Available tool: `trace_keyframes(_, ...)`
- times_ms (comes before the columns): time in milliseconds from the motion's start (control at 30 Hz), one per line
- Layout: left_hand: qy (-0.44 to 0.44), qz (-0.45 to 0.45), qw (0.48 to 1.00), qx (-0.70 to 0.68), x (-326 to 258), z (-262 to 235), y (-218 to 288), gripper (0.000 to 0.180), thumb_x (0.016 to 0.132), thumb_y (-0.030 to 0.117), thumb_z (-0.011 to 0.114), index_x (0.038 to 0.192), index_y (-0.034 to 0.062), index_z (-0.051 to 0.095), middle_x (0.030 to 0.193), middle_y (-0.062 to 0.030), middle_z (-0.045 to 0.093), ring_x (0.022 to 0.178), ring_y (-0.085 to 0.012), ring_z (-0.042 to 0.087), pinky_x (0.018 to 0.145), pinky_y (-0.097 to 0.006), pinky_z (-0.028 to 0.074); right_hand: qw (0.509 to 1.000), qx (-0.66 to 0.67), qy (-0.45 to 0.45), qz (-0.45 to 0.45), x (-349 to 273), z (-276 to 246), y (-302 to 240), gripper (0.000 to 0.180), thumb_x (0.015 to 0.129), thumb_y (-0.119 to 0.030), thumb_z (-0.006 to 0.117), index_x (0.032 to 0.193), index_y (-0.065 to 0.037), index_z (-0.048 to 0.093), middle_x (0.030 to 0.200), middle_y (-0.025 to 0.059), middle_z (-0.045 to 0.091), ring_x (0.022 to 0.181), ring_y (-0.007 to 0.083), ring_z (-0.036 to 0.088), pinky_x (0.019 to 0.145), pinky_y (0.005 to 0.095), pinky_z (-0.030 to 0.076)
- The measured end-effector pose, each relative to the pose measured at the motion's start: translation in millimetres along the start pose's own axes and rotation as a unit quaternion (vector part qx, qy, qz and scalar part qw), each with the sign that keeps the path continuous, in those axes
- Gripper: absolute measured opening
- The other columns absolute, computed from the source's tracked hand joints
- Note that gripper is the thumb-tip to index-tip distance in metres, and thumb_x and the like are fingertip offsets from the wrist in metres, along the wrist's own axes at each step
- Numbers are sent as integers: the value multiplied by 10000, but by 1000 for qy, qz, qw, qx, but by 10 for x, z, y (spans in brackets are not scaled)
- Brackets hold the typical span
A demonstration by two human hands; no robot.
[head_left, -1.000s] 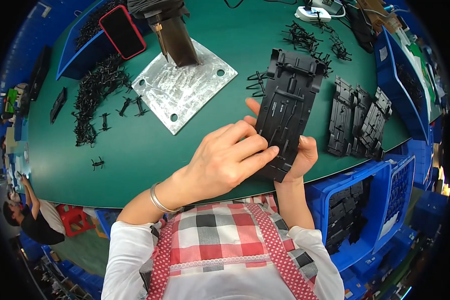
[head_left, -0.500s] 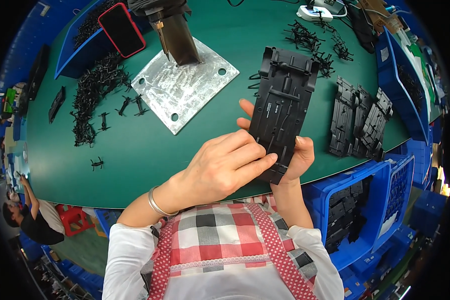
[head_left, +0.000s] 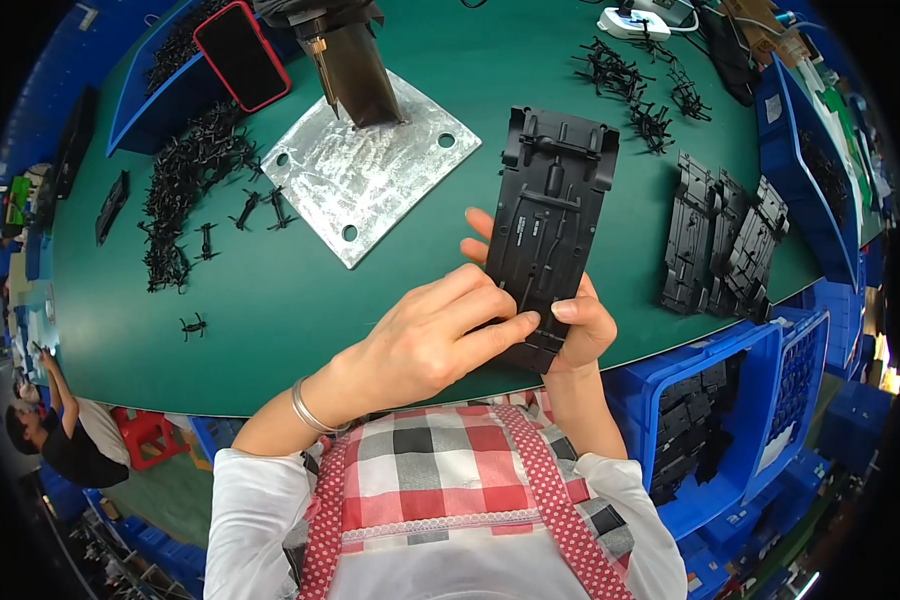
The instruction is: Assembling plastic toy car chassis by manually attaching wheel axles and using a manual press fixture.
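A long black moulded plastic chassis plate (head_left: 538,225) is held up in front of me, its ribbed side facing me. My right hand (head_left: 585,325) grips it from behind near the lower right, thumb on the right edge and two fingertips showing past the left edge. My left hand (head_left: 445,325) is closed at the plate's lower left, its fingers curled and pressed against the surface. Whether a small part lies under those fingertips is hidden. A metal bangle is on my left wrist.
Piles of small black plastic pieces (head_left: 185,190) lie on the green table at left, more (head_left: 620,75) at far right. Several similar plates (head_left: 690,235) rest at right. A metal base plate (head_left: 370,180) with a post stands ahead, near a phone (head_left: 242,55). Blue bins (head_left: 660,380) flank the table.
The chassis plate has shifted slightly left and towards me, carried by my right hand. The right thumb now lies further over its edge. My left hand has moved slightly left with it.
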State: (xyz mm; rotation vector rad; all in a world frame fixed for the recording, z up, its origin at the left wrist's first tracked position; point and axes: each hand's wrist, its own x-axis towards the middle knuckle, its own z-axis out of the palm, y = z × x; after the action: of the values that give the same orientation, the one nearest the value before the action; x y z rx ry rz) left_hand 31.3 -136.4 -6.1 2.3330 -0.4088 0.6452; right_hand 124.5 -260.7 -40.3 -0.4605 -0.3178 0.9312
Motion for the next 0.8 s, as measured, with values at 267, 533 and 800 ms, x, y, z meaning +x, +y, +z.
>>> trace_keyframes(267, 11, 41, 999, 18, 8, -50, 23, 340, 588, 34, 615, 921, -29, 631, 796, -75, 543, 723, -202, 527, 570, -295, 481, 1000, 9, -19, -6, 8, 14, 45, 787, 848, -481, 394, 1369, 71, 186, 1368, 361, 201, 1190, 386, 431, 959, 446, 402)
trace_keyframes(533, -12, 18, 1000, 14, -45, -39, 24, 315, 609, 40, 610, 917, -25, 627, 796, -76, 536, 722, -206, 525, 599, -298, 480, 999, -16, -37, -19, -18, -28, 66, 772, 844, -522, 396, 1344, 54, 278, 1361, 300, 294, 1191, 359, 433, 965, 438, 393)
trace_keyframes(800, -29, 11, 1000, -1, -76, -42, -2, 290, 626, 33, 619, 911, -16, 634, 811, -71, 539, 731, -207, 530, 603, -300, 479, 999, -46, 13, 5, -19, 39, -15, 758, 631, -158, 587, 1275, 143, 322, 1336, 330, 313, 1196, 373, 433, 987, 451, 376)
